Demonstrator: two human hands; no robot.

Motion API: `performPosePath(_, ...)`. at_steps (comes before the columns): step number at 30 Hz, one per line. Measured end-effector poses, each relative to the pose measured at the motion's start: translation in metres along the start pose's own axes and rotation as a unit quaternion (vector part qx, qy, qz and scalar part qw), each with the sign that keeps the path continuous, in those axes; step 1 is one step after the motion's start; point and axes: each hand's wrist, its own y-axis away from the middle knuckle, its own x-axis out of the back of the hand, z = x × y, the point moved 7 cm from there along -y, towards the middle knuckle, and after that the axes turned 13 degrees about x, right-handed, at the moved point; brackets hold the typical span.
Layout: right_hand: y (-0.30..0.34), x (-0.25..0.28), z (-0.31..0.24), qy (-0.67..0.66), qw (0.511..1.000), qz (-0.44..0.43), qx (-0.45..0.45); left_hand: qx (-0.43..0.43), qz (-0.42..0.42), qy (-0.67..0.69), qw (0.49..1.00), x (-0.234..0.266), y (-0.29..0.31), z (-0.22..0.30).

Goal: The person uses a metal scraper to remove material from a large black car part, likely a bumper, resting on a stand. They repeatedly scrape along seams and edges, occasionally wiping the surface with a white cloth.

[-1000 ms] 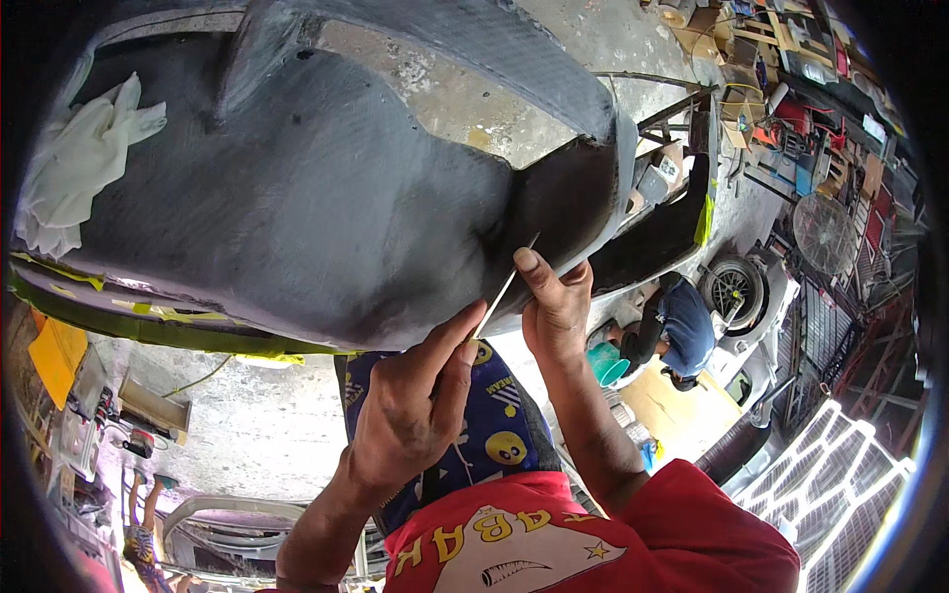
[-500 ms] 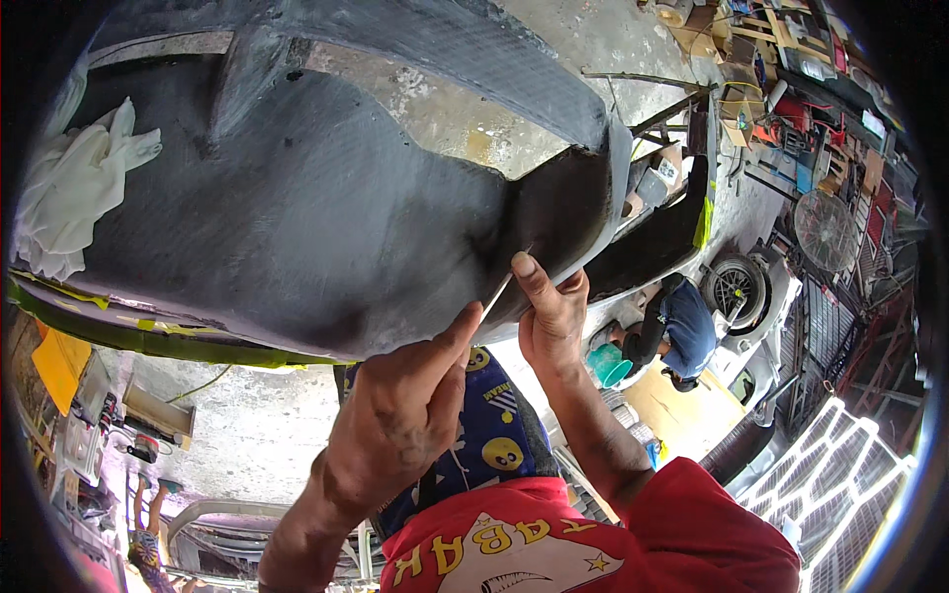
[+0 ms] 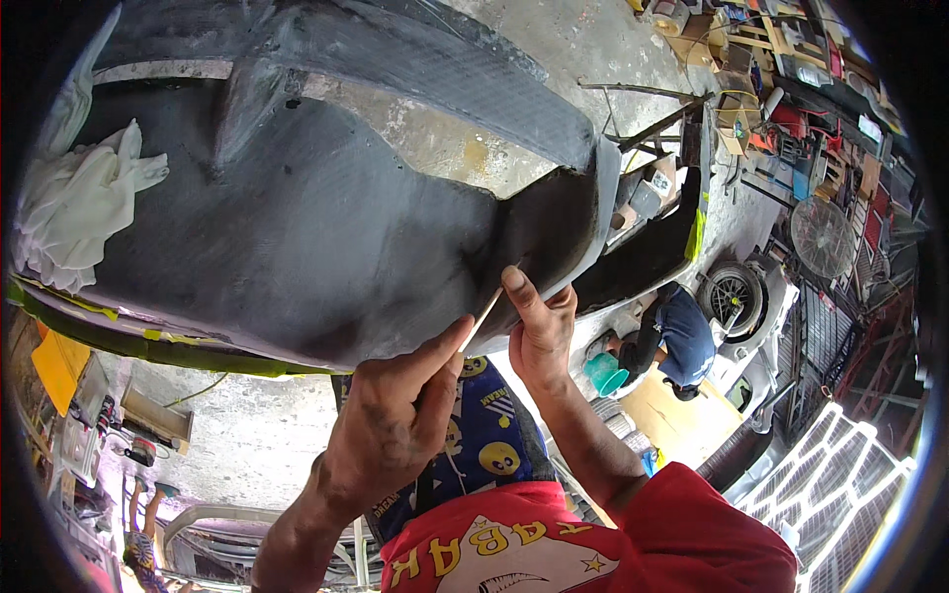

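A large dark grey moulded shell [image 3: 326,227], shaped like a car bumper, stretches across in front of me. At its near right edge I hold a thin pale stick or narrow strip [image 3: 482,318] slantwise in both hands. My left hand [image 3: 400,410] is closed around its lower end, index finger stretched along it. Thumb and fingers of my right hand [image 3: 541,331] pinch the upper end, close to the dark recessed corner of the shell. Whether the strip touches the surface I cannot tell. Crumpled white cloth [image 3: 89,208] lies on the shell's left end.
Green-yellow tape [image 3: 696,235] edges the shell. A person in dark blue [image 3: 684,334] bends over beside a teal bucket [image 3: 605,375] and a car wheel [image 3: 732,296] at the right. Farther back stand a round fan [image 3: 822,237] and cluttered boxes [image 3: 733,99]. An orange sheet [image 3: 61,371] hangs at the left.
Both hands and the strip have shifted slightly left and down in the view. The shell's left part and the cloth sit lower in the picture. Both hands keep their hold.
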Motion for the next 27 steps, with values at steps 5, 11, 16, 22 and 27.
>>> performPosePath(5, 0.0, -0.006, -0.004, -0.03, 0.999, -0.001, 0.023, 0.082, 0.043, 0.101, 0.991, -0.016, 0.014, -0.025)
performPosePath(11, 0.0, 0.006, 0.0, 0.022, 0.999, -0.015, 0.03, 0.055, 0.136, 0.034, 0.989, -0.002, 0.015, -0.034)
performPosePath(16, -0.008, -0.005, -0.003, -0.066, 0.995, -0.068, -0.016, -0.013, 0.141, -0.025, 0.99, -0.008, 0.001, -0.017)
performPosePath(22, -0.014, -0.006, 0.0, -0.064, 0.992, -0.091, -0.058, -0.045, 0.133, -0.036, 0.99, -0.007, -0.01, -0.007)
performPosePath(27, -0.013, -0.004, 0.004, -0.06, 0.994, -0.077, -0.052, -0.025, 0.111, -0.033, 0.993, -0.005, -0.012, -0.007)
